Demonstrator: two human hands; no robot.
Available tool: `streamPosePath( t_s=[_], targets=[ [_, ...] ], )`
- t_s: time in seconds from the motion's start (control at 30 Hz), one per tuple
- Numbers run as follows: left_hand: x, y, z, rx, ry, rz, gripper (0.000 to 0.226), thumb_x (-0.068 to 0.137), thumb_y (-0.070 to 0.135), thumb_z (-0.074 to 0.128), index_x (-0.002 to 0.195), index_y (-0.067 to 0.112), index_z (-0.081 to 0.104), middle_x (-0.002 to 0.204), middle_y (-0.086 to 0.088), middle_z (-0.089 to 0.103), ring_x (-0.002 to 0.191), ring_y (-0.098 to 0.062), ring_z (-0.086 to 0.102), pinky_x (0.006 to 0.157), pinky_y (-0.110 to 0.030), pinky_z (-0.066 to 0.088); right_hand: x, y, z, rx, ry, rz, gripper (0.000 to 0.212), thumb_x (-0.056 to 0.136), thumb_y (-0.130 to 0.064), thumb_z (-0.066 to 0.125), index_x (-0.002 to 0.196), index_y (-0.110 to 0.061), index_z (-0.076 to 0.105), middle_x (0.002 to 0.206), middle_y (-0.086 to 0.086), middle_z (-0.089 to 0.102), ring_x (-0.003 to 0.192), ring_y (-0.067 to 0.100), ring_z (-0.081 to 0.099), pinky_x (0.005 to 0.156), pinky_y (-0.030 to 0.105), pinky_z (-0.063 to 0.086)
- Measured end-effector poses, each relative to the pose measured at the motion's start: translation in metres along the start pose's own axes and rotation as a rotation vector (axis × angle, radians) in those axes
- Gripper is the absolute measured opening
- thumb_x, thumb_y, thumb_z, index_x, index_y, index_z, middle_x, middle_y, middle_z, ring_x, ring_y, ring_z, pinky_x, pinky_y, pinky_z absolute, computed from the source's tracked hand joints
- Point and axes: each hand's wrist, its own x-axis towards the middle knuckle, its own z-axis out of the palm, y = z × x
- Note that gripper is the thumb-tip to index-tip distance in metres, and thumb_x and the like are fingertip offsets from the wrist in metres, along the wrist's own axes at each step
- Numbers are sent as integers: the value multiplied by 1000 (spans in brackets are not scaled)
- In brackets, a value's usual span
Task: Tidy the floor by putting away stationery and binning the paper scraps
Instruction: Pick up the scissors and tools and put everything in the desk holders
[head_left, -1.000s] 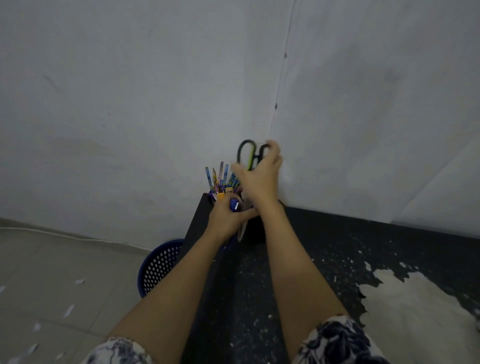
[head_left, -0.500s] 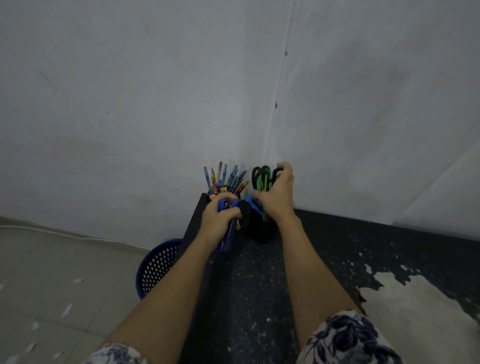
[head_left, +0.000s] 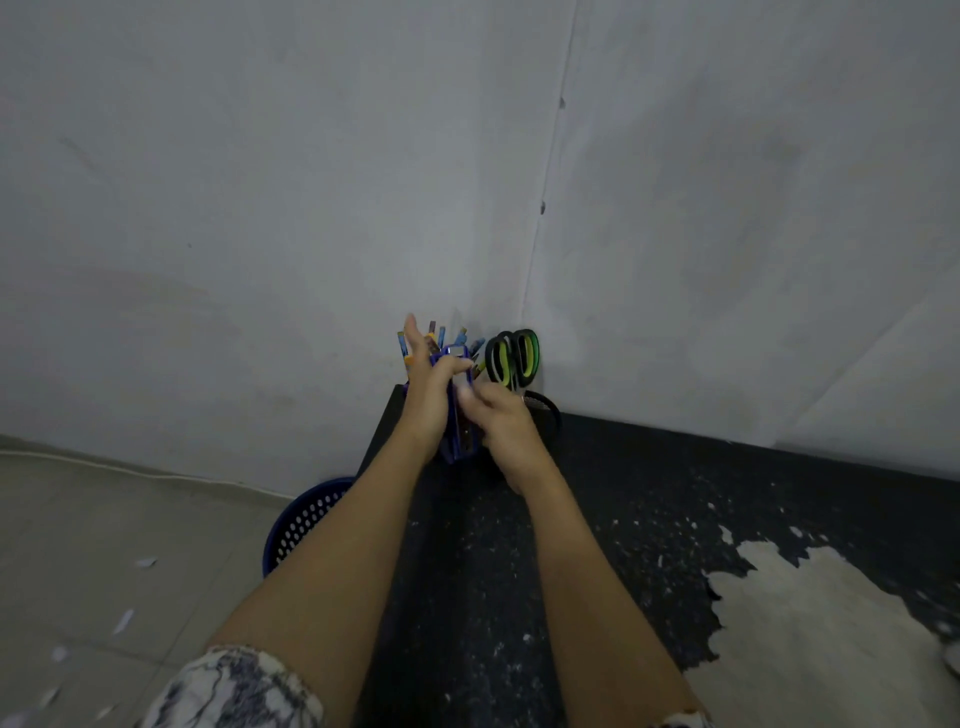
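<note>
Stationery stands gathered at the far corner of a black table (head_left: 675, 519) where two pale walls meet: green-and-black scissors (head_left: 511, 358) sit handles-up in a dark round holder (head_left: 545, 410), and a cluster of coloured pencils (head_left: 441, 338) pokes up just to the left of them. In front of these, both bare hands meet. The left hand (head_left: 428, 405) has its grip wrapped around blue-handled scissors (head_left: 457, 415), the thumb hooked over the top of the blue handle loop and the other fingers stretched upward and loosely spread in front of the pencils. The right hand (head_left: 501, 421) is just beside it, its grip partly curled with the fingertips at the right side of the blue scissors; whether it is actually pinching them cannot be told, as the spot is blurred. No brand, label or writing is readable on anything. The table surface is speckled with white flecks and has a large pale worn patch toward its right side. Below the table's left edge stands a blue perforated bin (head_left: 306, 519) on a tiled floor (head_left: 104, 519), where several white paper scraps (head_left: 124, 621) lie scattered. Patterned sleeves show at the bottom of the view.
</note>
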Motion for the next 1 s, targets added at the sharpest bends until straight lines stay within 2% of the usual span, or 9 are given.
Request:
streamPosePath(
  t_s=[0.1,0.27,0.43,0.5,0.57,0.63,0.77,0.9,1.0],
  targets=[
    [-1,8,6,135,-45,35,93,70,29,52,146,43,-1,154,-1,17,140,-20,27,115,-45,29,4,-1,-7,-28,-32,22,19,94,-6,49,95,-18,64,92,1,63,91,16,61,80,28,51],
    [-3,7,21,459,-140,119,71,95,31,45,144,48,-3,155,-1,21,140,-21,25,110,-32,25,7,3,-22,214,-15,93,24,90,-2,55,112,-12,58,107,9,65,101,23,64,81,33,54],
    [-1,3,34,433,-62,168,63,98,38,34,143,48,-9,157,-2,12,142,-20,20,96,-31,18,8,5,-28,216,73,87,15,89,0,56,98,-12,56,111,18,63,104,29,62,93,43,51],
    [-1,2,37,479,-44,191,56,99,44,26,143,49,-8,156,-3,13,141,-21,23,102,-36,17,9,2,-34,202,72,80,13,88,1,57,92,-12,56,102,15,63,98,29,61,89,43,50],
    [-2,2,35,661,4,227,50,99,46,21,139,54,-8,149,-6,26,125,-23,40,105,-45,23,11,0,-41,217,101,82,16,88,2,57,92,-13,55,95,11,63,93,27,61,84,42,52],
    [1,0,26,779,95,302,52,101,35,26,142,49,-3,135,-10,41,101,-23,50,92,-42,38,14,0,-49,261,223,84,18,88,2,57,95,-14,54,95,7,63,90,24,63,81,38,54],
    [6,-12,14,621,101,337,71,99,8,37,142,45,-4,109,-22,62,89,-38,62,83,-42,51,24,8,-62,177,529,72,36,83,2,64,104,-15,38,113,9,51,99,24,60,78,32,56],
    [-1,-20,23,400,2,182,91,94,5,49,145,34,-20,102,-7,59,49,-23,57,54,-37,57,31,25,-60,-125,501,104,58,78,1,68,124,-15,36,110,7,52,94,19,56,77,28,48],
    [3,-29,29,202,-45,49,74,89,3,58,148,20,17,112,-16,61,33,-8,50,38,-23,48,31,40,-53,-359,446,169,56,75,-8,69,126,-16,47,115,11,58,103,27,56,90,36,48]
  ],
)
